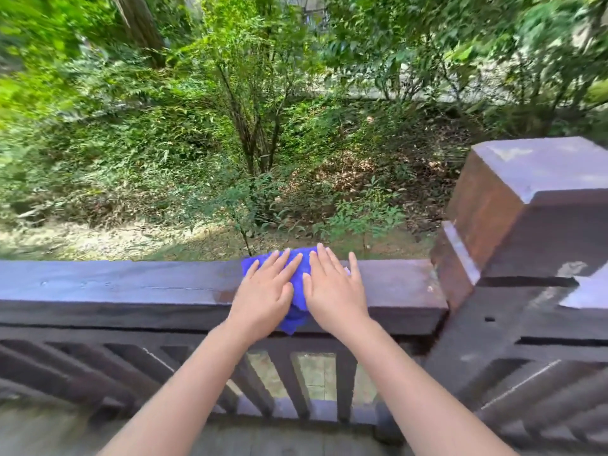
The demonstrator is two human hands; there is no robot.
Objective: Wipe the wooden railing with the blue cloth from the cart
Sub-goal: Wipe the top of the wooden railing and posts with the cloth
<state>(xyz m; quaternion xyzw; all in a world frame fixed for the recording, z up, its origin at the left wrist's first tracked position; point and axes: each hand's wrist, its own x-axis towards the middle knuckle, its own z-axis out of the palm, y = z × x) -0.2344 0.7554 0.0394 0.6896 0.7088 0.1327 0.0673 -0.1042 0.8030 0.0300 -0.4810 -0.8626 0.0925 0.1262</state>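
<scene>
A blue cloth (298, 284) lies on the flat top of the dark wooden railing (115, 284), with a corner hanging over the near edge. My left hand (266, 291) presses flat on the cloth's left part, fingers spread. My right hand (332, 287) lies flat on its right part, fingers pointing away from me. The two hands sit side by side, almost touching, and they hide most of the cloth. No cart is in view.
A thick square wooden post (526, 205) rises at the right end of the rail. Slanted and upright balusters (286, 380) fill the space below the rail. Beyond the railing the ground drops to bushes and leaf litter (250, 143).
</scene>
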